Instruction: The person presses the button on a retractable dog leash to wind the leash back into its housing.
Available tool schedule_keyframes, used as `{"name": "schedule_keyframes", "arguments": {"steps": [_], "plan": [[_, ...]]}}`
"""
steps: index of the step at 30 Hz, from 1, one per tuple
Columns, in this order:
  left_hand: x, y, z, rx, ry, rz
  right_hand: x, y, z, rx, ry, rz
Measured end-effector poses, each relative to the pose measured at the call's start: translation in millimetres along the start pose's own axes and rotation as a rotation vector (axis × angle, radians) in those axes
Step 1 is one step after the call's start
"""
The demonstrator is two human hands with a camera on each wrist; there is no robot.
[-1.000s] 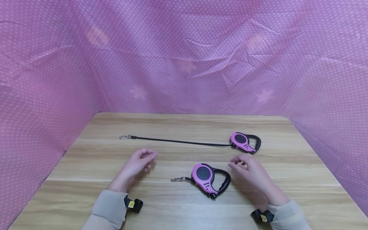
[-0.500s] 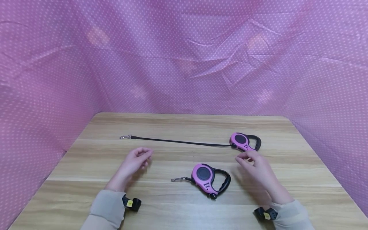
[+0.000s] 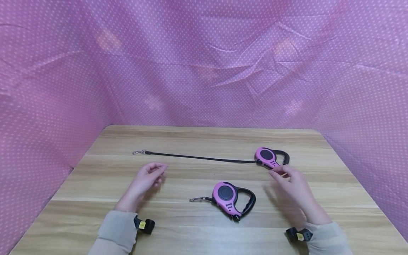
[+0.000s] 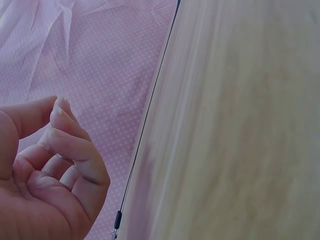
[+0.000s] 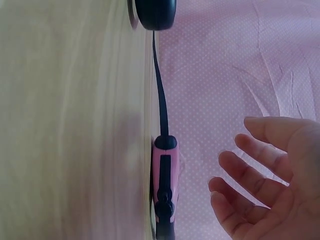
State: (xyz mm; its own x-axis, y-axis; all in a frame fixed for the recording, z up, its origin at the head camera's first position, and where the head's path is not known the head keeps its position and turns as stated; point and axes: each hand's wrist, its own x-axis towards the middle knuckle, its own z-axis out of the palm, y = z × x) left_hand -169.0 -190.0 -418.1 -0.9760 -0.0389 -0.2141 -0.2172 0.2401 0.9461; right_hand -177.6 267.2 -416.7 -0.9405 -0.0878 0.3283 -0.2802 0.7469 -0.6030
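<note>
Two retractable dog leashes with pink housings and black handles lie on the wooden table. The far leash (image 3: 266, 154) has its black strap (image 3: 200, 157) drawn out to the left, ending in a metal clip (image 3: 139, 152). The near leash (image 3: 225, 193) has its strap wound in, with only a short end and its clip (image 3: 197, 199) showing. My left hand (image 3: 143, 180) hovers left of the near leash, loosely curled around nothing; thumb and forefinger nearly meet in the left wrist view. My right hand (image 3: 296, 186), fingers relaxed, hovers just in front of the far leash's housing (image 5: 165, 180), holding nothing.
Pink dotted cloth (image 3: 204, 71) hangs behind the table (image 3: 178, 233) and along both sides. A black camera is strapped on each wrist, over beige sleeves (image 3: 118, 230). The table's back edge runs a little beyond the far leash.
My right hand has moved to the right, away from the near leash and in front of the far one. The left hand has drifted slightly left. Both leashes stay in place.
</note>
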Motion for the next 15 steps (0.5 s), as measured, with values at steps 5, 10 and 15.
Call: {"name": "schedule_keyframes", "arguments": {"steps": [5, 10, 15], "plan": [[-0.2, -0.5, -2.9, -0.01, 0.016, -0.015, 0.2, 2.1, -3.2, -0.002, 0.0, 0.037], [0.8, -2.0, -4.7, -0.028, 0.035, -0.036, 0.6, 3.9, -5.8, 0.017, -0.012, 0.08], [2.0, -3.6, -5.8, -0.048, 0.039, -0.04, 0.5, 9.5, -8.5, 0.024, -0.027, 0.125]]}}
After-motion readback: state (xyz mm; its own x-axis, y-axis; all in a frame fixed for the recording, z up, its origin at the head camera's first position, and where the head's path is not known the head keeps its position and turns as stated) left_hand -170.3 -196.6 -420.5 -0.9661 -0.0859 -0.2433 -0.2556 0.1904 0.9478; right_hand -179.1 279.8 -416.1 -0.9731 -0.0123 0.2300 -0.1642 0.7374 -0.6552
